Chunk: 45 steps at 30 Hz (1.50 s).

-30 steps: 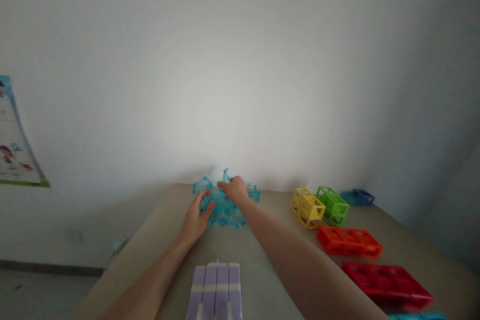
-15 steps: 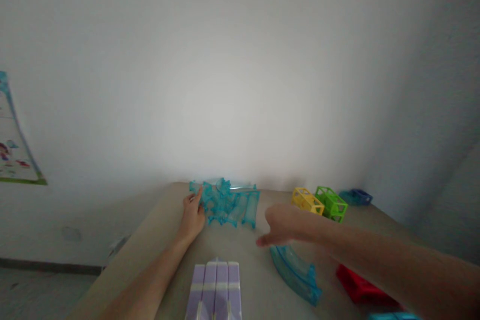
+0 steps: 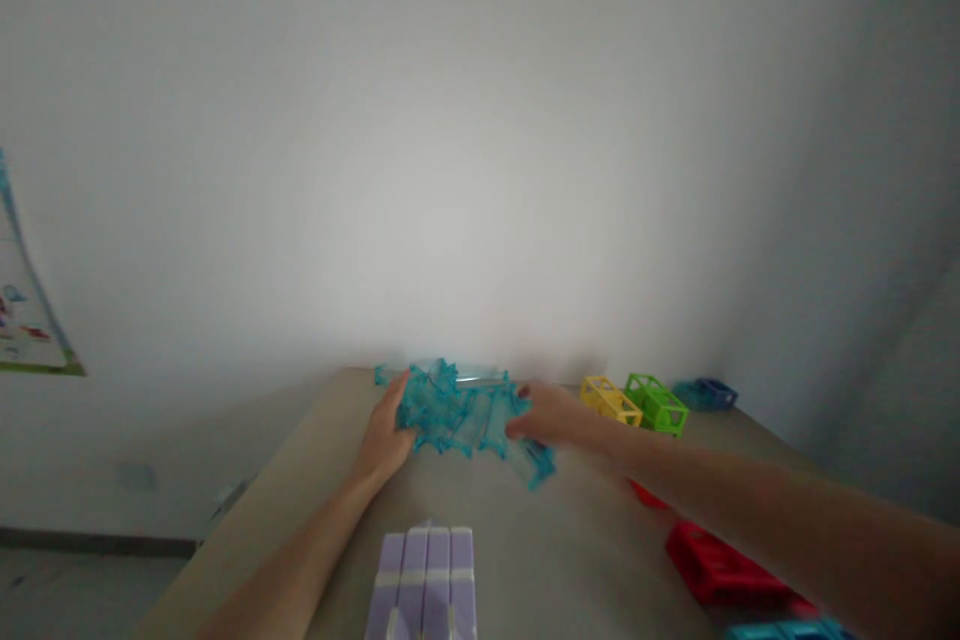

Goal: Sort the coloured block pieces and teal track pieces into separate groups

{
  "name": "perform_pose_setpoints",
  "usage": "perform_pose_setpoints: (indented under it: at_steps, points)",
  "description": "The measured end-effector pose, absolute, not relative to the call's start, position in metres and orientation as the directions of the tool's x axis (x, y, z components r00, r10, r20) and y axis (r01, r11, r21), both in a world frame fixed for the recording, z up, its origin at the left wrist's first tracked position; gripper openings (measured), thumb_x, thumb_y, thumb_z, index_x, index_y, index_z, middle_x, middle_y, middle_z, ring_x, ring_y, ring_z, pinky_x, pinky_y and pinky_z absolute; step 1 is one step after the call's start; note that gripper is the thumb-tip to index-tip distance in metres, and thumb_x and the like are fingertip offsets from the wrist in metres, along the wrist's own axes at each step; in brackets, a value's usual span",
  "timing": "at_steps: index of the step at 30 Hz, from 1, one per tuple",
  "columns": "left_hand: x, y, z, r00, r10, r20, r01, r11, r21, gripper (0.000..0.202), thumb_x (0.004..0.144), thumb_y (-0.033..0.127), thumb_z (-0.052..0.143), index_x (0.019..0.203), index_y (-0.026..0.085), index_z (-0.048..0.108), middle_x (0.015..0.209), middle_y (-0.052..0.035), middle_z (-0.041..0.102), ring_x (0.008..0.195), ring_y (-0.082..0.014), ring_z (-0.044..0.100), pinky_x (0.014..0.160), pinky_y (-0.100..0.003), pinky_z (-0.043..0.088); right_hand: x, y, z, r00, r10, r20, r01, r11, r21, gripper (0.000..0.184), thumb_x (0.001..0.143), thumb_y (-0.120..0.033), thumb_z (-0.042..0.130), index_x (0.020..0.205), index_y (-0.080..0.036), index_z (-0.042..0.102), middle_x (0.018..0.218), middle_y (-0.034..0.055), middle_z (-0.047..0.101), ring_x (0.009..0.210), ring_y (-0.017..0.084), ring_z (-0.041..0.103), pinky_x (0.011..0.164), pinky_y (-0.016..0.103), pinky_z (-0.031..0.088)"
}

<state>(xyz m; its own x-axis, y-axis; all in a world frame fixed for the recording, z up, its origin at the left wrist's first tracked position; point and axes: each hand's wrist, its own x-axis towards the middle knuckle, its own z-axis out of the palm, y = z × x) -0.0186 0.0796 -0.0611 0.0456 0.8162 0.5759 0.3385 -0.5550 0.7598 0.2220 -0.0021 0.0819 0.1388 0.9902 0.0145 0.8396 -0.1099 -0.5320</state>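
Note:
A pile of clear teal plastic track pieces point(image 3: 442, 408) lies by the wall at the back of the table. My left hand point(image 3: 386, 435) rests against the pile's left side, thumb and fingers spread around its edge. At the right end of the pile, my right hand point(image 3: 551, 413) is closed on a curved teal track piece point(image 3: 541, 465). Part of that piece shows below my fingers, and the rest merges with the pile. I cannot tell whether it touches the other pieces.
Yellow point(image 3: 611, 400) and green frame blocks point(image 3: 656, 404) stand back right, beside a dark blue piece point(image 3: 716, 393). Red pieces point(image 3: 724, 565) and a light blue piece point(image 3: 787, 630) lie front right, partly under my right arm. A lilac ribbed object point(image 3: 424, 580) is at the front.
My right hand has taken the curved track piece from the front right of the table and carried it back and left to the pile. My left hand has spread a little around the pile's edge.

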Motion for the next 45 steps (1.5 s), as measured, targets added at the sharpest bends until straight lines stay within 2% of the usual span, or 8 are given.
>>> perform_pose_setpoints:
  at_steps: [6, 10, 14, 19, 25, 32, 37, 45]
  points:
    - [-0.017, 0.063, -0.049, 0.202, 0.725, 0.658, 0.329, -0.683, 0.652, 0.066, 0.077, 0.026, 0.064, 0.139, 0.026, 0.041, 0.147, -0.0071, 0.04, 0.14, -0.0276, 0.025, 0.115, -0.049, 0.018, 0.152, 0.073, 0.085, 0.073, 0.997, -0.037, 0.659, -0.076, -0.748, 0.021, 0.07, -0.031, 0.068, 0.061, -0.014, 0.058, 0.052, 0.0001, 0.057, 0.045, 0.012, 0.055, 0.039, 0.021, 0.043]
    - [-0.013, 0.059, -0.042, 0.094, 0.782, 0.616, 0.243, -0.618, 0.748, 0.066, 0.082, 0.035, 0.062, 0.141, 0.023, 0.035, 0.141, -0.0114, 0.047, 0.13, -0.0254, 0.043, 0.109, -0.045, 0.033, 0.125, 0.092, 0.072, 0.024, 0.997, -0.077, 0.568, -0.077, -0.819, 0.023, 0.074, -0.029, 0.07, 0.063, -0.014, 0.057, 0.05, -0.0036, 0.052, 0.044, 0.01, 0.052, 0.041, 0.021, 0.045]
    - [-0.011, 0.06, -0.039, 0.039, 0.766, 0.641, 0.271, -0.626, 0.731, 0.043, 0.085, 0.037, 0.057, 0.125, 0.023, 0.049, 0.127, -0.0089, 0.058, 0.12, -0.023, 0.053, 0.103, -0.04, 0.039, 0.118, 0.098, 0.065, -0.043, 0.986, -0.162, 0.514, -0.117, -0.85, 0.02, 0.088, -0.032, 0.06, 0.09, -0.012, 0.062, 0.079, 0.0008, 0.063, 0.063, 0.011, 0.06, 0.056, 0.025, 0.052]
    - [-0.014, 0.062, -0.041, -0.008, 0.778, 0.628, 0.398, -0.574, 0.716, 0.03, 0.091, 0.036, 0.046, 0.114, 0.022, 0.058, 0.122, -0.0083, 0.062, 0.124, -0.0235, 0.05, 0.105, -0.041, 0.037, 0.132, 0.109, 0.064, 0.045, 0.982, -0.185, 0.492, -0.183, -0.851, 0.03, 0.092, -0.033, 0.055, 0.116, -0.015, 0.055, 0.112, 0.0077, 0.06, 0.092, 0.019, 0.062, 0.077, 0.038, 0.054]
    - [-0.014, 0.066, -0.046, 0.022, 0.793, 0.609, 0.446, -0.553, 0.704, 0.032, 0.088, 0.031, 0.049, 0.118, 0.025, 0.061, 0.127, -0.0054, 0.061, 0.136, -0.0255, 0.034, 0.11, -0.046, 0.03, 0.163, 0.126, 0.06, 0.221, 0.973, -0.066, 0.615, -0.191, -0.765, 0.032, 0.091, -0.033, 0.056, 0.119, -0.016, 0.054, 0.118, 0.0086, 0.057, 0.099, 0.021, 0.06, 0.083, 0.042, 0.052]
    - [-0.015, 0.068, -0.048, -0.013, 0.769, 0.639, 0.434, -0.571, 0.696, 0.049, 0.08, 0.024, 0.058, 0.129, 0.02, 0.05, 0.142, -0.0111, 0.044, 0.135, -0.0263, 0.035, 0.113, -0.047, 0.024, 0.171, 0.115, 0.042, 0.162, 0.977, 0.141, 0.767, -0.034, -0.641, 0.037, 0.09, -0.037, 0.056, 0.12, -0.015, 0.055, 0.124, 0.0109, 0.057, 0.11, 0.024, 0.056, 0.092, 0.046, 0.046]
    - [-0.015, 0.069, -0.05, -0.032, 0.779, 0.626, 0.393, -0.566, 0.724, 0.055, 0.076, 0.022, 0.062, 0.129, 0.023, 0.05, 0.145, -0.0093, 0.041, 0.137, -0.0263, 0.033, 0.114, -0.046, 0.021, 0.183, 0.092, 0.026, 0.135, 0.953, 0.272, 0.819, 0.048, -0.572, 0.048, 0.089, -0.041, 0.053, 0.127, -0.01, 0.053, 0.121, 0.0193, 0.061, 0.117, 0.028, 0.055, 0.097, 0.037, 0.04]
    - [-0.015, 0.07, -0.053, 0.011, 0.797, 0.604, 0.408, -0.555, 0.725, 0.057, 0.08, 0.025, 0.058, 0.135, 0.021, 0.043, 0.15, -0.0114, 0.033, 0.14, -0.0266, 0.026, 0.115, -0.047, 0.019, 0.168, -0.02, 0.011, -0.067, 0.868, 0.492, 0.768, 0.359, -0.53, 0.023, 0.092, -0.034, 0.046, 0.1, -0.022, 0.064, 0.102, 0.0063, 0.068, 0.101, 0.018, 0.059, 0.091, 0.027, 0.042]
